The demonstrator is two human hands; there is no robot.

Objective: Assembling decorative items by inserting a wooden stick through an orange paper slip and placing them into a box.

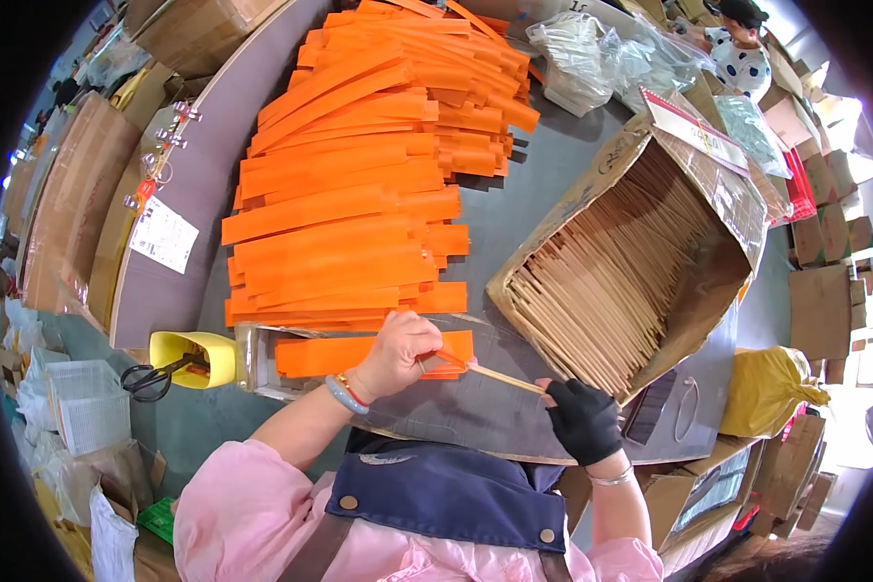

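Note:
My left hand [401, 356], bare with a bangle at the wrist, pinches a narrow orange strip [451, 358] at one end of a thin wooden stick [506, 378]. Around the stick's other end are the closed fingers of my right hand [584, 419], which wears a black fingerless glove. Just left of my left hand lie a few flat orange strips [315, 357], partly covered by it. A large spread of similar strips [330, 209] fills the table beyond. To the right, an open cardboard box [516, 276] on its side holds many wooden sticks [601, 291].
A yellow container [220, 360] with black-handled scissors [148, 381] stands at the left. Clear plastic bags [582, 58] lie at the far right, and a yellow bag [766, 393] sits by the right edge. Another person [740, 58] is in the back right.

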